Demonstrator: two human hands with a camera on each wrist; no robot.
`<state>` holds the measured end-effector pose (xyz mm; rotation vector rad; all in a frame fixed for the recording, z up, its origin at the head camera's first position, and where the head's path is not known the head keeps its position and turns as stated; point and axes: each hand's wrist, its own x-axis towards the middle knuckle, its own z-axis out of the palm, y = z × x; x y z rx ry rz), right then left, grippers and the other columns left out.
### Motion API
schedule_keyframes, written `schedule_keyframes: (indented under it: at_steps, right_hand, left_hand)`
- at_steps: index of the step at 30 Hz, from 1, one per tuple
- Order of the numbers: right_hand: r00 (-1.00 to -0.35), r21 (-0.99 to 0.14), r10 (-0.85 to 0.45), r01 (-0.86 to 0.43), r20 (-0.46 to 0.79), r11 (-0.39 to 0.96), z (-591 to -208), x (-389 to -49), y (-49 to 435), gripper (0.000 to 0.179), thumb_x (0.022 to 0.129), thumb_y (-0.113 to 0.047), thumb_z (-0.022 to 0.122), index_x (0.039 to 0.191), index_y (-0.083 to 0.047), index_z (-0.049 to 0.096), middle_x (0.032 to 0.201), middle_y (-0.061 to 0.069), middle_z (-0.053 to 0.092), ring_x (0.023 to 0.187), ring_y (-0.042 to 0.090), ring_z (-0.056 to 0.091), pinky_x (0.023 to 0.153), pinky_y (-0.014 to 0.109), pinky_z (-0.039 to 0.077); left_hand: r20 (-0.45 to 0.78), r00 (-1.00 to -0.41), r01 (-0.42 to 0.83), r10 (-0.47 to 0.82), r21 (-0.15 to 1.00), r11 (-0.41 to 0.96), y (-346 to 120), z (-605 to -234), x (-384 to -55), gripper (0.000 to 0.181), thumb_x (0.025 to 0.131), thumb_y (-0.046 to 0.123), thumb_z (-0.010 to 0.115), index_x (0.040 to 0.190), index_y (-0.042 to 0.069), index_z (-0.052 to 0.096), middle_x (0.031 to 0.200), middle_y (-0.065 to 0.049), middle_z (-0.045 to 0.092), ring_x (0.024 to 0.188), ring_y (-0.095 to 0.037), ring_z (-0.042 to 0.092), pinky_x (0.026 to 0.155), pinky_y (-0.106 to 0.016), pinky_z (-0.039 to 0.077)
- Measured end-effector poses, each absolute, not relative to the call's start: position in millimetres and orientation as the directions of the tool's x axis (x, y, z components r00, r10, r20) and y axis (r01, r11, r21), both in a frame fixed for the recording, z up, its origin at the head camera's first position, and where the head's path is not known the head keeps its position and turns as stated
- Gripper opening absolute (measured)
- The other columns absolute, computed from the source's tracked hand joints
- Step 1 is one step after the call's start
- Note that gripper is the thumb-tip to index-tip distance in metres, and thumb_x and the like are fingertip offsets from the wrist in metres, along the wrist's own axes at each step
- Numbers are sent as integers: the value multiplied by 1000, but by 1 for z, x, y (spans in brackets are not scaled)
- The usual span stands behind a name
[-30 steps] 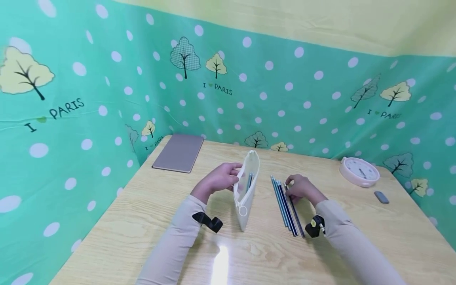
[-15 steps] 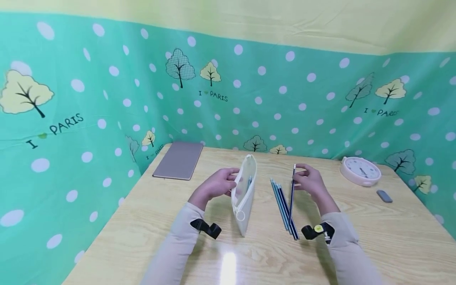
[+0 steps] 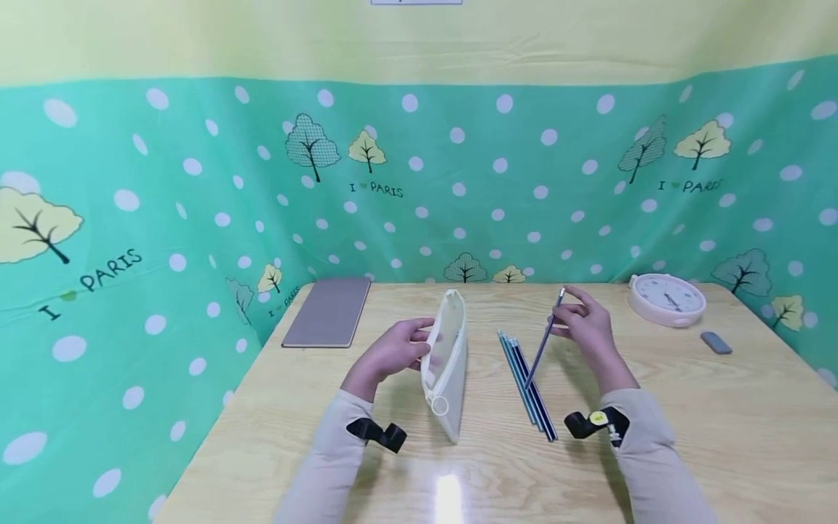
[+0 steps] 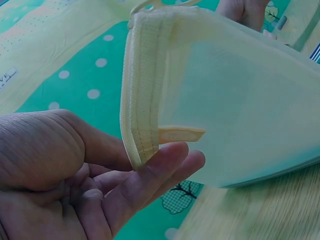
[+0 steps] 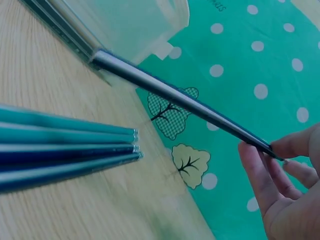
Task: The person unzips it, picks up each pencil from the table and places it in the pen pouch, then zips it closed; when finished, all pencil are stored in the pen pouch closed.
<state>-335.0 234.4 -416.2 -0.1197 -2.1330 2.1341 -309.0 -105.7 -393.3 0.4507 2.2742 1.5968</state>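
Observation:
My left hand [image 3: 396,353] pinches the open zip edge of a translucent white pencil pouch [image 3: 457,386], which stands on edge with its mouth upward. The left wrist view shows thumb and fingers on the zipper tape of the pouch [image 4: 235,105], beside a small tan tab [image 4: 182,134]. To the right, my right hand [image 3: 591,329] pinches a dark blue pencil [image 3: 542,349] near its upper, pale-tipped end. This pencil slants down to the left, its lower end overlapping several light and dark blue pencils [image 3: 521,375] lying side by side on the table.
A grey notebook [image 3: 329,313] lies at the back left of the wooden table [image 3: 262,444]. At the back right are a round pink-white clock [image 3: 668,300] and a grey eraser [image 3: 716,343]. A polka-dot curtain [image 3: 497,189] hangs behind the table.
My right hand has lifted the dark blue pencil from beside the others and moved up and right, tilting it. My left hand keeps its hold on the pouch. The head view has shifted slightly.

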Motion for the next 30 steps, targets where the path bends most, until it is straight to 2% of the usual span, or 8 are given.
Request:
schedule_keyframes:
  at_steps: [6, 16, 30]
  right_hand:
    - [-982, -996, 177, -62, 73, 65, -409, -334, 225, 63, 102, 1, 55, 160, -4, 32, 98, 0, 58, 78, 0, 68, 78, 22, 63]
    - [-981, -994, 170, -80, 91, 72, -404, -328, 223, 61, 103, -2, 56, 159, -4, 35, 102, 3, 57, 79, 0, 68, 78, 23, 63]
    - [-979, -995, 182, -99, 92, -29, -391, -321, 215, 64, 101, -2, 60, 159, -4, 35, 94, -6, 62, 81, 2, 69, 77, 21, 63]
  left_hand:
    - [-78, -898, 67, 433, 948, 311, -108, -393, -307, 56, 101, -6, 44, 156, -8, 33, 143, -31, 56, 100, -37, 75, 80, -39, 65]
    - [-92, -896, 56, 434, 947, 317, -107, -393, -307, 56, 102, -5, 45, 157, -8, 32, 144, -31, 55, 102, -38, 74, 80, -39, 65]
    - [-93, -894, 59, 438, 945, 320, -107, -393, -307, 56, 103, -4, 46, 157, -7, 33, 145, -30, 56, 100, -35, 75, 81, -38, 65]
